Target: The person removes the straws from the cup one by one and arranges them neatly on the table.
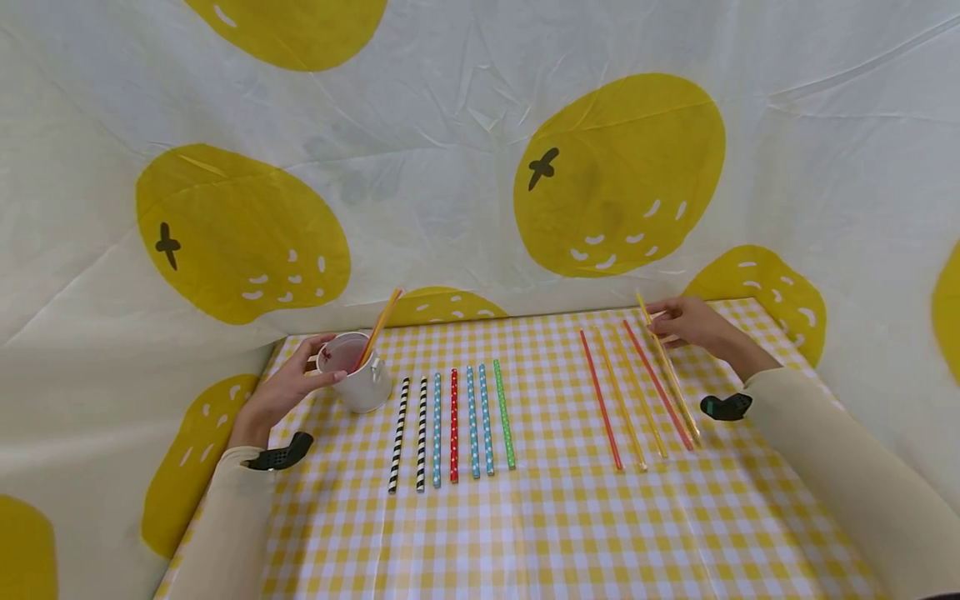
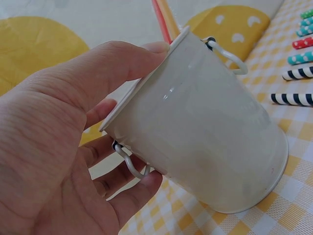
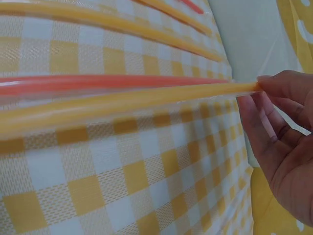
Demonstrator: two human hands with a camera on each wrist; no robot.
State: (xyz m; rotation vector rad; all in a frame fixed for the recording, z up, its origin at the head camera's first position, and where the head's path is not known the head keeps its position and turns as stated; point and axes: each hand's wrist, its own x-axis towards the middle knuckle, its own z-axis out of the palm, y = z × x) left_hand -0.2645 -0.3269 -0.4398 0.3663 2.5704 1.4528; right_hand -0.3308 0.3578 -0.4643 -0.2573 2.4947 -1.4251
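My left hand grips a white metal pail at its rim. In the left wrist view the thumb lies along the rim of the pail, and the other fingers sit around a small loop handle. An orange straw and a red straw lean inside the pail. Across the table, my right hand pinches a yellow straw by its far end. Up close, that yellow straw runs beside a red straw, its near part by the cloth.
Patterned straws lie in a row mid-table: striped black-and-white ones, blue dotted ones, a red dotted one and a green one. Plain red and yellow straws lie to the right. A lemon-print curtain hangs behind the checked tablecloth.
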